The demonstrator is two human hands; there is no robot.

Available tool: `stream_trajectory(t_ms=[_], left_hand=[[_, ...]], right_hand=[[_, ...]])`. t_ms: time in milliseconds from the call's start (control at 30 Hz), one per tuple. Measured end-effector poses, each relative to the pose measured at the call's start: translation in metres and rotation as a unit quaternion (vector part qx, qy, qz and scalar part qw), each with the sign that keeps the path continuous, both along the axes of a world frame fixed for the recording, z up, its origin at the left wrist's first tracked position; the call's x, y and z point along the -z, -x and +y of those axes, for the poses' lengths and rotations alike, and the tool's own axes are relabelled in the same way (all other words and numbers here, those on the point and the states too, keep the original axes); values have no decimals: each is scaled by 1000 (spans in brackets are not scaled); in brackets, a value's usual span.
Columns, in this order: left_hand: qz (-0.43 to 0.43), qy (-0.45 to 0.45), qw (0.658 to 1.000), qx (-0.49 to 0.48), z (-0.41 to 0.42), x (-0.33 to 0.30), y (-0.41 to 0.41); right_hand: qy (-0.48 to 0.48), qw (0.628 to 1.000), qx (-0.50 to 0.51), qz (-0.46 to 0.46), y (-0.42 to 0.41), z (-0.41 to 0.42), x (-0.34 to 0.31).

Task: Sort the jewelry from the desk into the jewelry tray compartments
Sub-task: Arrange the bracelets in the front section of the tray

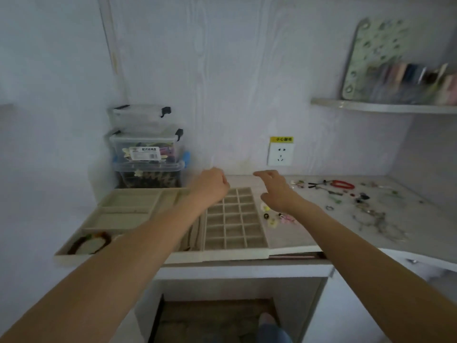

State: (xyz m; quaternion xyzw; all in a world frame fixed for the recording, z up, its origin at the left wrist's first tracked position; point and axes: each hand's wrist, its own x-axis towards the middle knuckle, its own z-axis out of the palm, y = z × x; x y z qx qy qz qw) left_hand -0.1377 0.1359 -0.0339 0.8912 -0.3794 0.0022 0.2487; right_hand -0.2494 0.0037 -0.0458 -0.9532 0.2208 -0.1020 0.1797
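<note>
— Two hands over the desk (309, 233) in the head view: what are the fingers doing?
— The left hand (210, 185) is curled into a fist above the grid tray (235, 252), holding nothing visible. The right hand (274, 191) hovers, fingers loosely spread.
— And the jewelry (351, 196)?
— Scattered on the desk right of the tray; a bracelet (90, 243) lies in the left tray's (74, 258) near compartment.

Dim, even daylight is washing the scene; wide-angle distortion is bending edges, motion blur is softening everything.
</note>
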Motion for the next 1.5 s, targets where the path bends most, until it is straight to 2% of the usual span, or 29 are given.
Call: stream_trajectory(t_ms=[300, 500, 567, 667, 800, 967, 1067, 1133, 1200, 1267, 1333, 1400, 1500], left_hand=[[93, 10, 985, 146, -208, 8, 49], [90, -85, 963, 239, -318, 36, 62], [92, -104, 961, 241, -347, 50, 61], [72, -133, 964, 218, -383, 67, 59], [15, -139, 975, 172, -406, 75, 55], [4, -143, 977, 160, -414, 78, 56], [38, -81, 982, 166, -408, 73, 56], [128, 15, 975, 182, -397, 62, 58], [225, 118, 950, 182, -381, 47, 62], [285, 213, 923, 149, -362, 34, 66], [332, 286, 892, 110, -339, 18, 72], [370, 327, 864, 101, -309, 1, 75], [395, 345, 846, 97, -258, -23, 76]], right_hand=[[-16, 985, 168, 45, 64, -173, 16], [-24, 971, 215, 101, 66, -268, 41], [-8, 968, 223, 117, 65, -291, 50], [21, 962, 261, 75, 59, -321, 63], [19, 954, 293, 67, 50, -338, 69], [7, 951, 299, 79, 48, -351, 75], [-16, 953, 294, 67, 51, -348, 72], [-34, 957, 286, 28, 55, -341, 63], [-98, 953, 277, -68, 60, -326, 47], [-199, 930, 246, -188, 65, -301, 26], [-299, 888, 213, -276, 67, -274, 6], [-371, 852, 197, -311, 69, -244, -11], [-452, 814, 147, -335, 72, -201, -25]])
